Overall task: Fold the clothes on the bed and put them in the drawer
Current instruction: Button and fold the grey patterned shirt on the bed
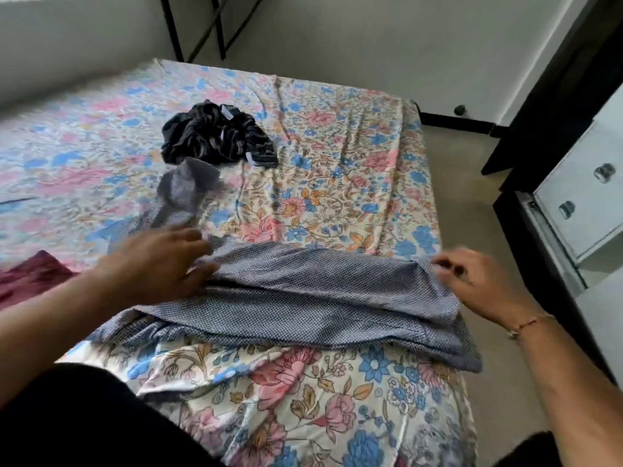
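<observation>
- Your left hand (pixel 158 261) pinches the left end of the blue checked garment (pixel 303 298); your right hand (pixel 472 281) grips its right end.
- That garment lies folded lengthwise across the bed (pixel 337 183).
- Beyond the garment: a grey cloth (pixel 185 193), then a dark crumpled pile (pixel 215 133).
- Left of it, a maroon cloth (pixel 30 278); right of it, a white drawer unit (pixel 586 193).
</observation>
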Tool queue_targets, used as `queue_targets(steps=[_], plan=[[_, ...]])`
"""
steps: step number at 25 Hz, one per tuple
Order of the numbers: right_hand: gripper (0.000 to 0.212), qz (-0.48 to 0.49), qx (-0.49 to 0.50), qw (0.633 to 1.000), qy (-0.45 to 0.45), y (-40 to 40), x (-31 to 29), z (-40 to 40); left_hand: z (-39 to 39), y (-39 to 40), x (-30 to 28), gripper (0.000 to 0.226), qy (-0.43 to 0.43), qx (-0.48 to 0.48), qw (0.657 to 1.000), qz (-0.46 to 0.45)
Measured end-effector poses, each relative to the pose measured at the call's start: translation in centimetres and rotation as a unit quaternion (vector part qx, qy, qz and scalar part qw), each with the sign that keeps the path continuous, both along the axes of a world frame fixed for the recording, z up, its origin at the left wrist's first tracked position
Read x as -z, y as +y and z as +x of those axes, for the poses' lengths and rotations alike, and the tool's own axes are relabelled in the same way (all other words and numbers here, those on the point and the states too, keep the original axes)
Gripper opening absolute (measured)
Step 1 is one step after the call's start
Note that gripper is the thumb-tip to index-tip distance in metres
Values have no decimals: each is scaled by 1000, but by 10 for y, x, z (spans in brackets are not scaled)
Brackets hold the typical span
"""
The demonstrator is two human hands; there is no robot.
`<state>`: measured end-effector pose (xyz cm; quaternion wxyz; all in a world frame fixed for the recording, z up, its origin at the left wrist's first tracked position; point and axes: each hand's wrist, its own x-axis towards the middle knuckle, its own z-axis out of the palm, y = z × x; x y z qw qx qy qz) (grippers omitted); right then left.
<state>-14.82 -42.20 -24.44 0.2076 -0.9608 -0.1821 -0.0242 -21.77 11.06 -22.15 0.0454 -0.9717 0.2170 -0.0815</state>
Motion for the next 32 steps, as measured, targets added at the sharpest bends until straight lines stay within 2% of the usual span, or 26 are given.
queue_targets(steps=[2,3,5,7,10,12,13,14,16,18,20,22,24,27,30,32], plan=[[42,-17,-4,999,-35,15,-3,20,20,-54,-7,47,-3,-25,999,-27],[36,-59,-42,997,-10,24,-1,29,30,-90,-3,48,25,-27,998,-47],[43,-141,-97,981,94,37,9,48,43,-169,16,58,107,8,991,-76],[43,-151,-88,972,156,33,19,65,51,-237,48,69,174,48,981,-77],[13,-46,21,982,182,-3,36,76,59,-286,85,75,213,16,974,-74],[21,25,125,965,228,-42,52,76,59,-293,99,75,197,-1,979,-62],[30,46,180,958,218,-59,60,75,58,-293,102,76,188,-12,980,-59],[35,65,224,954,190,-75,66,75,56,-297,103,77,184,-29,981,-60],[30,110,254,956,94,-86,69,76,53,-323,100,79,186,-70,978,-61],[21,150,178,971,47,-57,51,68,50,-367,101,80,188,-83,977,-57],[29,125,54,988,71,-26,38,56,51,-413,102,81,196,-70,975,-79],[33,100,25,989,104,-13,43,48,52,-434,95,79,221,-29,967,-124],[35,106,71,986,110,-21,48,40,50,-411,82,76,231,41,958,-166],[37,132,108,984,54,-15,35,35,48,-304,49,76,193,68,968,-147],[32,210,101,972,-15,54,19,34,41,-166,13,71,215,-36,973,-81],[27,255,40,966,19,132,9,33,36,-82,-1,62,235,-118,963,-64]])
